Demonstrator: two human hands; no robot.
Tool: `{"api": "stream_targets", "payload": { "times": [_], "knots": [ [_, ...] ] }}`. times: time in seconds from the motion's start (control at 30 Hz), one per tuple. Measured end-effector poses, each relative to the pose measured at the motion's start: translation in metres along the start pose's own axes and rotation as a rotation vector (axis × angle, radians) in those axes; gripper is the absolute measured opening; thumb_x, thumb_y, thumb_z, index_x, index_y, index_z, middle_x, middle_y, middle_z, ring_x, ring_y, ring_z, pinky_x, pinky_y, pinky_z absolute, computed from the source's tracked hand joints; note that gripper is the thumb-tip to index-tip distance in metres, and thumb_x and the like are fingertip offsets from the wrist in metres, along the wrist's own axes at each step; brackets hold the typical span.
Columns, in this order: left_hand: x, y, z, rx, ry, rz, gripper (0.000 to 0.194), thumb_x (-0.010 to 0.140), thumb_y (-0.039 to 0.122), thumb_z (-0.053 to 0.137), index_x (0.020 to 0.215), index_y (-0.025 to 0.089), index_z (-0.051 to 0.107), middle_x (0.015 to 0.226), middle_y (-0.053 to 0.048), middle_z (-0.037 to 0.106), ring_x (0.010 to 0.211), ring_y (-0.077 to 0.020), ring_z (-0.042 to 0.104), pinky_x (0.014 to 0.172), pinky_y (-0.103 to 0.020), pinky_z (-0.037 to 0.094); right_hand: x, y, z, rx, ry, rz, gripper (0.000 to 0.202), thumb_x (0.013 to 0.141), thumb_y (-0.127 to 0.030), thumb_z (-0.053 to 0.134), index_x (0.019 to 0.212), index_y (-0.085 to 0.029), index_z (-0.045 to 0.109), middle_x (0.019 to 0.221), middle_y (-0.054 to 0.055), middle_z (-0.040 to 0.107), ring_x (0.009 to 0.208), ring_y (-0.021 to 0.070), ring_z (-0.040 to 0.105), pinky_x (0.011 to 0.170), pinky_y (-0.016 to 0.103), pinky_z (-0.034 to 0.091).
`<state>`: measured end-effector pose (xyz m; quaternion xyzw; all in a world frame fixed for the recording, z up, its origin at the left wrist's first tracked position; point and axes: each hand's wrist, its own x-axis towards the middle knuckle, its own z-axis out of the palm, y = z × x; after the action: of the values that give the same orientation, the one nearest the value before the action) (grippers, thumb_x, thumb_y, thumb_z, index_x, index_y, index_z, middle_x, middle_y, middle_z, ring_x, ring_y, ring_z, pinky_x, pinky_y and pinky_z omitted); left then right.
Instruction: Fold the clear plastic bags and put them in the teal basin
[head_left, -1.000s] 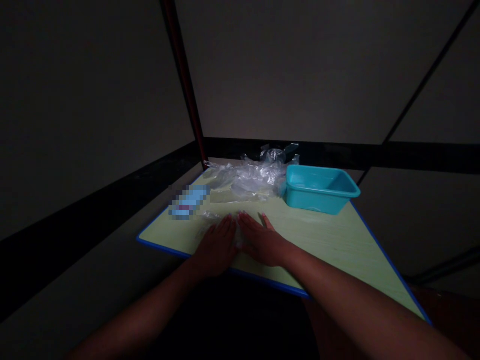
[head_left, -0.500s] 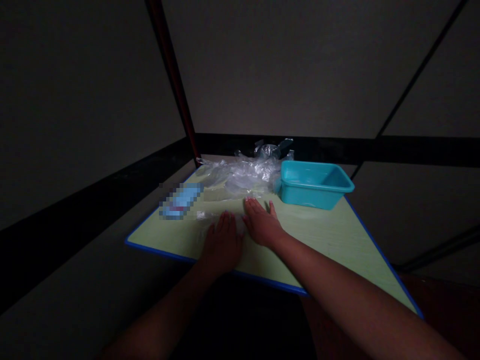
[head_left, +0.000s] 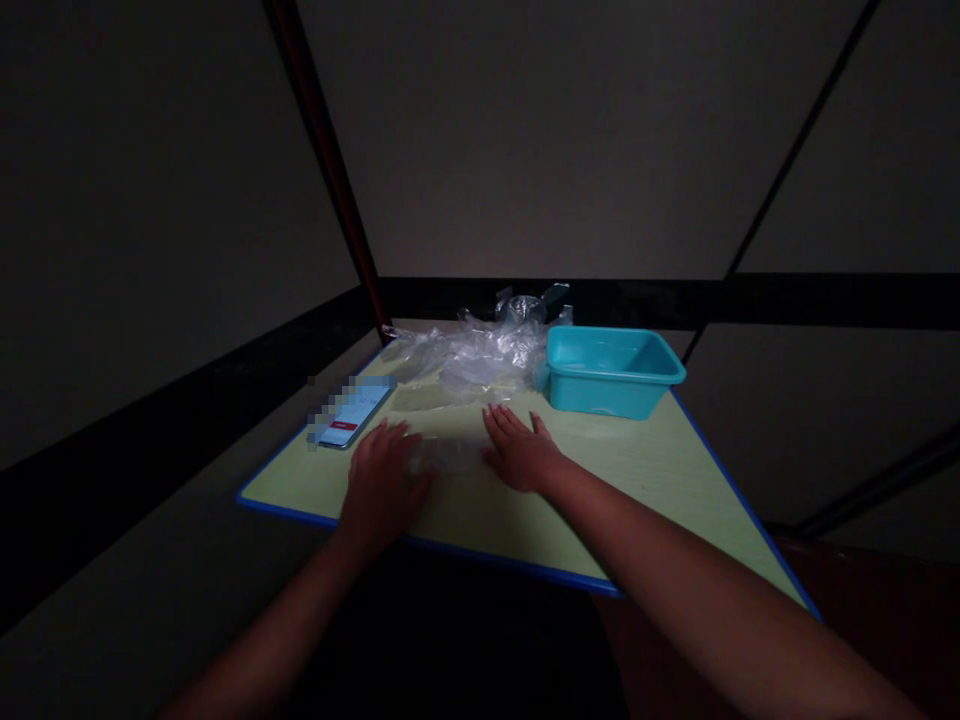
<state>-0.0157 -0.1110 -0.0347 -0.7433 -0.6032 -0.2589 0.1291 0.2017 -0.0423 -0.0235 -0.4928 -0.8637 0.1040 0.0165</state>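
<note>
A thin, clear plastic piece [head_left: 451, 455], perhaps a bag, lies flat on the table between both hands; its outline is faint. My right hand [head_left: 521, 450] rests palm down at its right end with fingers stretched out. At its left end is my left hand [head_left: 384, 480], palm down and slightly blurred, fingers extended and thumb apart. Beyond the hands lies a crumpled heap of clear plastic bags [head_left: 480, 355]. The underside of each palm is hidden.
A turquoise plastic basin [head_left: 615, 390] stands at the right, touching the plastic heap. On the left lies a phone [head_left: 356, 412] with a lit screen, partly pixelated. The pale green table [head_left: 630, 490] has a blue edge, with walls behind and to the left.
My left hand has slid left, away from my right hand, along the clear plastic piece. My right hand stays nearly in place. The view has shifted slightly.
</note>
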Motion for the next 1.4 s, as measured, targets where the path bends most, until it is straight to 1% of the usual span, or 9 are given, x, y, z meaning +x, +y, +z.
{"api": "stream_targets", "payload": {
  "times": [0.17, 0.27, 0.37, 0.5, 0.63, 0.77, 0.97, 1.17, 1.4],
  "knots": [
    [0.001, -0.032, -0.015, -0.164, -0.065, -0.163, 0.027, 0.077, 0.039, 0.055, 0.092, 0.018, 0.063, 0.095, -0.009, 0.065, 0.098, -0.0275, 0.054, 0.090, -0.041, 0.041, -0.002, 0.000, -0.006, -0.005, -0.058, 0.017, 0.073, 0.089, -0.055, 0.022, 0.148, -0.015, 0.004, 0.153, 0.002, -0.004, 0.141, 0.0184, -0.002, 0.109, 0.056, 0.000],
    [0.001, -0.038, -0.019, -0.359, -0.207, -0.216, 0.022, 0.078, 0.037, 0.049, 0.079, 0.019, 0.063, 0.085, -0.005, 0.065, 0.084, -0.0221, 0.058, 0.076, -0.033, 0.044, -0.004, 0.001, -0.007, -0.010, -0.066, 0.007, 0.076, 0.088, -0.058, 0.023, 0.148, -0.016, 0.004, 0.153, 0.003, -0.005, 0.141, 0.0191, -0.002, 0.109, 0.056, -0.001],
    [0.003, -0.041, -0.022, -0.466, -0.337, -0.206, 0.022, 0.076, 0.038, 0.053, 0.078, 0.019, 0.064, 0.082, -0.004, 0.065, 0.076, -0.0198, 0.057, 0.069, -0.030, 0.043, -0.006, 0.001, -0.009, -0.005, -0.076, -0.006, 0.078, 0.087, -0.060, 0.023, 0.148, -0.017, 0.002, 0.153, 0.003, -0.004, 0.141, 0.0204, -0.002, 0.108, 0.057, -0.001],
    [0.010, -0.048, -0.028, -0.533, -0.413, -0.116, 0.018, 0.073, 0.036, 0.057, 0.072, 0.019, 0.064, 0.078, -0.002, 0.063, 0.075, -0.0186, 0.055, 0.069, -0.028, 0.041, -0.007, 0.002, -0.012, -0.003, -0.097, -0.008, 0.079, 0.087, -0.060, 0.023, 0.148, -0.017, 0.000, 0.153, 0.004, -0.004, 0.141, 0.0214, -0.003, 0.109, 0.057, -0.001],
    [0.017, -0.058, -0.035, -0.589, -0.495, -0.161, 0.018, 0.070, 0.036, 0.059, 0.071, 0.019, 0.063, 0.070, 0.000, 0.060, 0.064, -0.0156, 0.051, 0.060, -0.026, 0.038, -0.007, 0.003, -0.012, -0.002, -0.099, -0.010, 0.078, 0.087, -0.061, 0.022, 0.148, -0.017, -0.001, 0.153, 0.004, -0.004, 0.141, 0.0219, -0.004, 0.109, 0.057, -0.001],
    [0.019, -0.062, -0.034, -0.779, -0.504, -0.248, 0.021, 0.069, 0.038, 0.060, 0.070, 0.018, 0.058, 0.068, 0.000, 0.060, 0.065, -0.0150, 0.053, 0.061, -0.025, 0.040, -0.007, 0.003, -0.011, 0.002, -0.099, -0.005, 0.078, 0.086, -0.062, 0.022, 0.148, -0.019, 0.000, 0.153, 0.004, -0.004, 0.141, 0.0230, -0.005, 0.108, 0.057, -0.001],
    [0.014, -0.049, -0.022, -1.041, -0.393, -0.461, 0.024, 0.072, 0.041, 0.058, 0.078, 0.021, 0.047, 0.079, -0.003, 0.068, 0.078, -0.0189, 0.064, 0.068, -0.029, 0.045, -0.008, 0.004, -0.010, -0.006, -0.084, -0.007, 0.078, 0.087, -0.061, 0.022, 0.148, -0.018, 0.002, 0.154, 0.005, -0.001, 0.141, 0.0229, -0.004, 0.108, 0.058, -0.001],
    [0.014, -0.036, -0.020, -0.838, -0.448, -0.418, 0.040, 0.067, 0.034, 0.066, 0.101, 0.020, 0.050, 0.086, -0.004, 0.070, 0.082, -0.0220, 0.067, 0.069, -0.032, 0.047, -0.007, 0.005, -0.009, -0.012, -0.083, -0.005, 0.078, 0.087, -0.062, 0.023, 0.148, -0.018, 0.003, 0.154, 0.005, -0.001, 0.141, 0.0236, -0.005, 0.108, 0.058, -0.001],
    [0.016, -0.045, -0.026, -0.641, -0.432, -0.229, 0.036, 0.067, 0.028, 0.062, 0.102, 0.019, 0.056, 0.085, -0.002, 0.067, 0.082, -0.0209, 0.064, 0.076, -0.034, 0.047, -0.008, 0.003, -0.011, -0.004, -0.083, 0.001, 0.078, 0.087, -0.062, 0.023, 0.148, -0.018, 0.003, 0.154, 0.005, 0.001, 0.141, 0.0232, -0.003, 0.108, 0.058, 0.000]
  ]
}}
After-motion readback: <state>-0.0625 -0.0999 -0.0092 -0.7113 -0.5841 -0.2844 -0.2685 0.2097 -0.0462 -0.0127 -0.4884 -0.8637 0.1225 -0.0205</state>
